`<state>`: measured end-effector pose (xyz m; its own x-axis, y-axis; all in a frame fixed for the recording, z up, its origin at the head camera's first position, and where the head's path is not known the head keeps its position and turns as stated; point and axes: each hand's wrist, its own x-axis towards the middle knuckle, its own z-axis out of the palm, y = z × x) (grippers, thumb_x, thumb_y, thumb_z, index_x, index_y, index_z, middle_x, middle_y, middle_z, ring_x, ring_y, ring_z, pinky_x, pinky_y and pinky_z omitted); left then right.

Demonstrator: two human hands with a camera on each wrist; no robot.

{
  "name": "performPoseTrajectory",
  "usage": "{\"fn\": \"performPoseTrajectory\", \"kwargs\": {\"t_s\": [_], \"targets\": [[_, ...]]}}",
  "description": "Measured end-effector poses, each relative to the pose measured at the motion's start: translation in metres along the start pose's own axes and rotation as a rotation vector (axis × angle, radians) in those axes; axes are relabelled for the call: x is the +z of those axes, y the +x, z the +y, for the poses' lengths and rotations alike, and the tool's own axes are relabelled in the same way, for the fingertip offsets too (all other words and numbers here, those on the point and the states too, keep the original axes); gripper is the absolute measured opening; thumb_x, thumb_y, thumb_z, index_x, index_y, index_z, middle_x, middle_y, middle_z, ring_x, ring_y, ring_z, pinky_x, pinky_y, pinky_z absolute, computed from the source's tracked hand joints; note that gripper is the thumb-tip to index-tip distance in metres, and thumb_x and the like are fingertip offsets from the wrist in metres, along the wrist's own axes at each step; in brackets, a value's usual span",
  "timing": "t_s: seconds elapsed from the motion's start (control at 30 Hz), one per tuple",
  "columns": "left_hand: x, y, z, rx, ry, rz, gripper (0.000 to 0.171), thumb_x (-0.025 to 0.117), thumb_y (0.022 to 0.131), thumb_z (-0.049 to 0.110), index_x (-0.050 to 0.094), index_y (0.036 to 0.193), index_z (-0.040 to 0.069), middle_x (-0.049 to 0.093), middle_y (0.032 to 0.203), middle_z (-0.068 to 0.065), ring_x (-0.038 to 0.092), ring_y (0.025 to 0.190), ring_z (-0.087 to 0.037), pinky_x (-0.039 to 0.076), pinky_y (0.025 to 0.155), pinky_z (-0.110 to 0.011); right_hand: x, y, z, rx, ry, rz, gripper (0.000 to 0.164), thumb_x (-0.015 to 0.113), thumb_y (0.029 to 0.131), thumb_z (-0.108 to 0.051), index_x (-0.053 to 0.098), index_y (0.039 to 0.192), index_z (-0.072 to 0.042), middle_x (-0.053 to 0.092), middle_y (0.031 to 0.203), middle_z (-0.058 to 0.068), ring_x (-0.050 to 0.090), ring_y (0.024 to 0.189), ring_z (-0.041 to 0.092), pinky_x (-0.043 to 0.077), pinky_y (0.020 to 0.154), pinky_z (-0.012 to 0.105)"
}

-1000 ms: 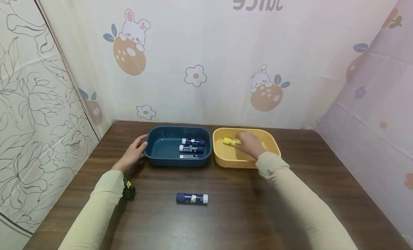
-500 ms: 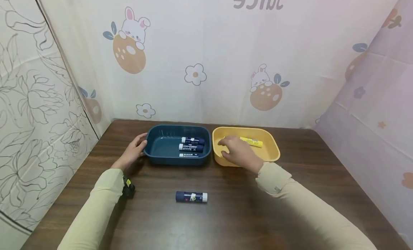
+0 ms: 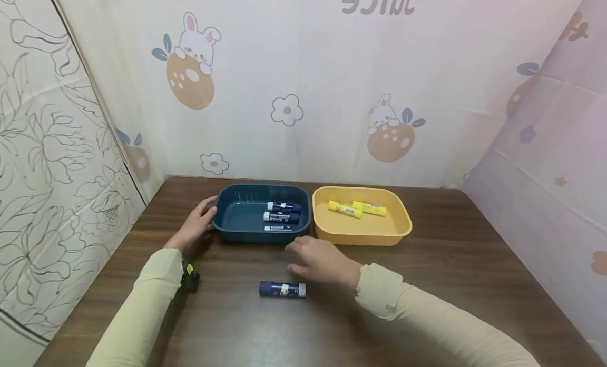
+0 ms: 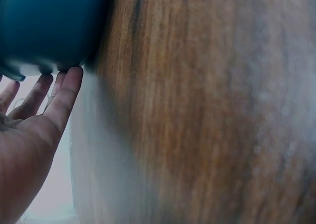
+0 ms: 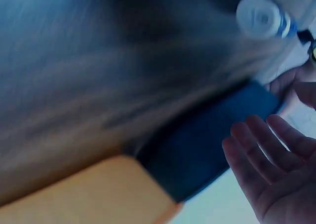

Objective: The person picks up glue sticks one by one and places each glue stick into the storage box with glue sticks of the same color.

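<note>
My left hand (image 3: 193, 226) rests its fingertips against the left end of the dark blue bin (image 3: 246, 236); in the left wrist view the fingers (image 4: 64, 98) reach fairly straight to its wall. My right hand (image 3: 322, 260) hovers over the table in front of the bins, fingers relaxed and holding nothing. Just left of and nearer than it lies a navy glue stick (image 3: 282, 289) with a white end pointing right; the right wrist view shows that white end (image 5: 257, 16). Inside the blue bin are three navy glue sticks (image 3: 281, 218), the nearest partly hidden by the rim.
A yellow bin (image 3: 362, 239) stands right beside the blue one, with two yellow glue sticks (image 3: 344, 209) lying in it. Both bins sit near the back of the brown wooden table (image 3: 227, 325), before a printed curtain (image 3: 303, 56).
My right hand has let go of a yellow glue stick in the yellow bin and moved left and toward me, out over the table. My left hand has stayed at the blue bin.
</note>
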<state>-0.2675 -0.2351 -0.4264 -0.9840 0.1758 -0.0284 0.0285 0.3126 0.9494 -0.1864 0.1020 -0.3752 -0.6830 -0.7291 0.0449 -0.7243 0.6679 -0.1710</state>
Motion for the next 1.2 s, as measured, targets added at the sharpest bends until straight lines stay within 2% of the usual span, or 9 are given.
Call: {"fn": "performPoseTrajectory", "kwargs": {"t_s": [0.13, 0.37, 0.53, 0.77, 1.0, 1.2], "targets": [[0.000, 0.000, 0.000, -0.006, 0.005, 0.005, 0.052, 0.033, 0.106, 0.023, 0.016, 0.152, 0.005, 0.029, 0.143, -0.031, 0.037, 0.127, -0.043, 0.040, 0.098, -0.053, 0.011, -0.003, -0.009, -0.029, 0.009, -0.062, 0.044, 0.066, 0.089, -0.039, 0.064, 0.121, -0.008, 0.064, 0.106, 0.002, 0.058, 0.087, 0.009, 0.053, 0.075, 0.023], [-0.001, -0.001, 0.000, -0.007, 0.013, 0.004, 0.052, 0.032, 0.106, 0.024, 0.015, 0.152, 0.005, 0.028, 0.144, -0.031, 0.037, 0.127, -0.043, 0.040, 0.099, -0.052, 0.029, -0.008, -0.020, -0.044, 0.038, -0.129, 0.038, 0.072, 0.084, -0.037, 0.066, 0.112, -0.012, 0.061, 0.096, -0.004, 0.053, 0.076, 0.003, 0.050, 0.067, 0.021], [-0.001, 0.000, 0.000, -0.007, 0.006, 0.005, 0.053, 0.033, 0.106, 0.026, 0.016, 0.152, 0.006, 0.028, 0.145, -0.031, 0.036, 0.128, -0.043, 0.040, 0.099, -0.052, 0.036, -0.009, -0.022, -0.061, 0.009, -0.135, 0.034, 0.074, 0.083, -0.031, 0.067, 0.110, -0.011, 0.061, 0.093, -0.004, 0.052, 0.076, 0.003, 0.050, 0.065, 0.021], [-0.001, -0.004, 0.002, 0.038, 0.033, -0.001, 0.055, 0.033, 0.105, 0.033, 0.020, 0.150, 0.004, 0.030, 0.140, -0.033, 0.042, 0.122, -0.041, 0.045, 0.095, -0.049, 0.041, -0.007, -0.024, -0.052, 0.013, -0.150, 0.030, 0.073, 0.084, -0.026, 0.068, 0.109, -0.010, 0.061, 0.092, -0.004, 0.052, 0.075, 0.003, 0.050, 0.066, 0.020], [-0.001, -0.001, -0.001, -0.008, 0.007, 0.005, 0.052, 0.033, 0.106, 0.025, 0.017, 0.152, 0.006, 0.028, 0.145, -0.030, 0.036, 0.128, -0.043, 0.038, 0.100, -0.053, 0.043, -0.007, -0.025, -0.061, 0.031, -0.131, 0.025, 0.073, 0.085, -0.022, 0.068, 0.107, -0.011, 0.062, 0.093, -0.004, 0.054, 0.076, 0.003, 0.051, 0.068, 0.020], [-0.001, -0.001, -0.001, -0.003, 0.009, 0.005, 0.053, 0.033, 0.106, 0.026, 0.016, 0.152, 0.006, 0.025, 0.147, -0.030, 0.035, 0.129, -0.042, 0.039, 0.099, -0.053, 0.042, -0.007, -0.023, -0.072, 0.051, -0.097, 0.024, 0.072, 0.086, -0.022, 0.067, 0.106, -0.011, 0.062, 0.092, -0.004, 0.053, 0.076, 0.002, 0.051, 0.067, 0.019]]}}
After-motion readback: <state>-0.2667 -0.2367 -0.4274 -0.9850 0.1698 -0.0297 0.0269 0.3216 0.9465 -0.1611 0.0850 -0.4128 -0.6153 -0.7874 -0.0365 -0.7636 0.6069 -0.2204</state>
